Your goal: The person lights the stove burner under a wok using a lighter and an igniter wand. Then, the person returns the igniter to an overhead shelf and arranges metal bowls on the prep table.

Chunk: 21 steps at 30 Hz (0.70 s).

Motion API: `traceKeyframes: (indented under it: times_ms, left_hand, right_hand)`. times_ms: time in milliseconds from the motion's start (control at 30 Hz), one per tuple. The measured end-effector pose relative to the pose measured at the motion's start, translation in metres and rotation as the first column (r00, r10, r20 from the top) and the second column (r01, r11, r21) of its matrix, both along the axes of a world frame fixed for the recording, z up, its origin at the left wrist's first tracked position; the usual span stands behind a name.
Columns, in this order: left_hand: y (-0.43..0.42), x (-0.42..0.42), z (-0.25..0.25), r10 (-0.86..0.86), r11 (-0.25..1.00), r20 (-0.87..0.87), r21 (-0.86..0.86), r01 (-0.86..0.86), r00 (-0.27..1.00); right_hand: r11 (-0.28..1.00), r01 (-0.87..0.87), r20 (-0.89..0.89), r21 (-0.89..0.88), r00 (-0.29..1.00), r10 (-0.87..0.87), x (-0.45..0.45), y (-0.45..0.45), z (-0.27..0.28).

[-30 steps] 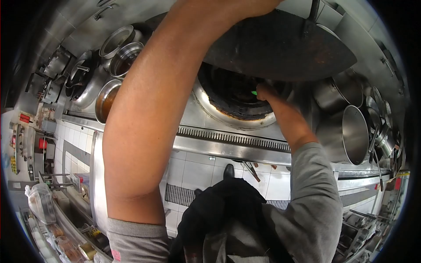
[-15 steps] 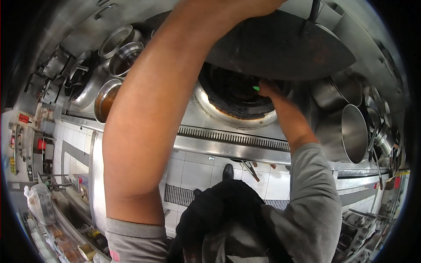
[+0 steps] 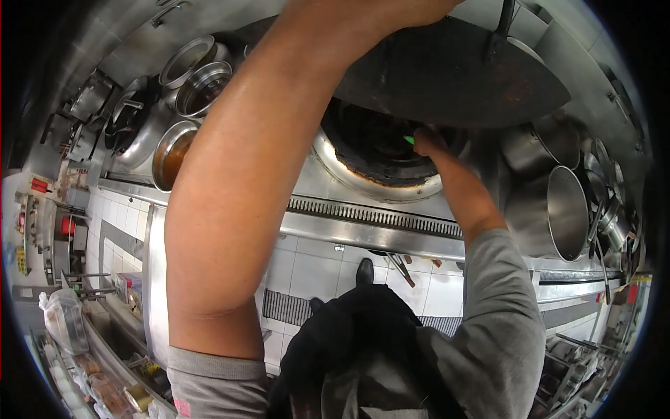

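Note:
Across the view reaches my left arm, its hand (image 3: 426, 10) at the top edge by the far rim of a large black wok (image 3: 453, 77). The wok is tilted up over the burner, underside toward me, and seems held by that hand, whose fingers are out of view. Below the wok, my right hand (image 3: 428, 142) is closed around a small bright green object (image 3: 409, 140), perhaps a lighter, inside the dark burner opening (image 3: 370, 143). Most of that object is hidden by the hand.
Steel bowls (image 3: 202, 89) and a bowl of brownish liquid (image 3: 169, 157) stand to the left. Deep steel pots (image 3: 551, 213) stand on the right, with ladles and pans beyond. A slotted drain (image 3: 370, 216) runs along the stove's front edge. Tongs (image 3: 400, 270) hang below it.
The view has shifted slightly. My left arm still reaches to the tilted wok, and my right hand stays in the burner opening with the green object.

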<state>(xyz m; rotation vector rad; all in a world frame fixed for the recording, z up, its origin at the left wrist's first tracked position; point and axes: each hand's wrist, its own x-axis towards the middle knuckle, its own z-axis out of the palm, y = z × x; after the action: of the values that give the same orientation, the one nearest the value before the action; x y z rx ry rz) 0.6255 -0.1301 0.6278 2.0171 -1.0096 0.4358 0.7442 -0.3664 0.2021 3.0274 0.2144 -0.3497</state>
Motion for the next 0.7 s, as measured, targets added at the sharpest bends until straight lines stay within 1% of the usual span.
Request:
traceKeyframes:
  times_ms: [67,100,133,167,200,267,300,333,400,433,467,500,533,567,600,633,700]
  left_hand:
    - [-0.002,-0.006,0.003,0.066,0.998,-0.058,0.027,-0.065,0.996]
    - [-0.001,-0.009,0.004,0.074,0.997,-0.058,0.040,-0.071,0.996]
    - [-0.001,-0.013,0.003,0.075,0.996,-0.054,0.052,-0.072,0.996]
    - [-0.001,-0.016,0.003,0.075,0.995,-0.049,0.065,-0.072,0.996]
    - [0.000,-0.019,0.001,0.070,0.995,-0.038,0.078,-0.067,0.997]
    - [0.001,-0.019,-0.011,0.015,0.999,0.062,0.047,-0.018,0.998]
    - [0.001,-0.011,-0.026,-0.032,0.999,0.146,0.003,0.032,0.989]
    - [0.000,-0.008,-0.039,-0.078,0.995,0.220,-0.037,0.088,0.972]
    - [0.001,-0.013,-0.062,-0.145,0.983,0.237,-0.072,0.166,0.961]
    - [0.003,-0.023,-0.074,-0.168,0.977,0.240,-0.089,0.194,0.956]
    - [0.009,-0.046,-0.076,-0.106,0.991,0.235,-0.058,0.123,0.966]
    - [0.013,-0.056,-0.085,-0.122,0.990,0.245,-0.045,0.137,0.962]
    - [0.017,-0.063,-0.096,-0.135,0.989,0.256,-0.031,0.148,0.957]
    - [0.020,-0.069,-0.106,-0.147,0.987,0.272,-0.019,0.158,0.951]
    - [0.021,-0.075,-0.116,-0.160,0.982,0.234,-0.057,0.178,0.959]
    - [0.025,-0.080,-0.124,-0.158,0.984,0.243,-0.042,0.173,0.957]
    - [0.028,-0.090,-0.140,-0.159,0.985,0.263,-0.024,0.172,0.951]
  right_hand:
    - [1.000,-0.013,-0.111,-0.016,0.994,0.011,-0.010,0.003,0.022]
    - [0.994,0.061,-0.136,0.094,0.990,-0.048,-0.024,0.001,0.039]
    - [0.970,0.140,-0.164,0.201,0.981,-0.107,-0.051,0.008,0.073]
    - [0.926,0.221,-0.196,0.306,0.966,-0.165,-0.070,0.009,0.092]
    - [0.920,0.155,-0.134,0.359,0.985,-0.113,-0.077,-0.010,0.072]
    - [0.889,0.076,-0.004,0.451,0.997,-0.083,-0.142,-0.011,0.105]
    - [0.872,0.041,0.060,0.487,0.995,-0.080,-0.180,-0.012,0.123]
    - [0.784,0.141,-0.063,0.605,0.990,-0.130,-0.211,-0.015,0.134]
    - [0.527,0.363,-0.325,0.769,0.931,-0.167,-0.282,-0.014,0.139]
    - [0.412,0.453,-0.404,0.790,0.891,-0.205,-0.319,-0.011,0.135]
    - [0.290,0.527,-0.477,0.799,0.849,-0.229,-0.357,-0.009,0.131]
    - [0.167,0.583,-0.540,0.795,0.806,-0.241,-0.391,-0.008,0.127]
    - [0.006,0.533,-0.521,0.846,0.829,-0.202,-0.425,-0.007,0.107]
    - [-0.044,0.541,-0.535,0.840,0.811,-0.235,-0.458,-0.002,0.092]
    - [-0.102,0.560,-0.562,0.822,0.771,-0.300,-0.490,0.007,0.082]
    - [-0.161,0.570,-0.586,0.806,0.727,-0.359,-0.518,0.019,0.073]
    - [-0.271,0.565,-0.623,0.780,0.659,-0.421,-0.570,0.038,0.051]
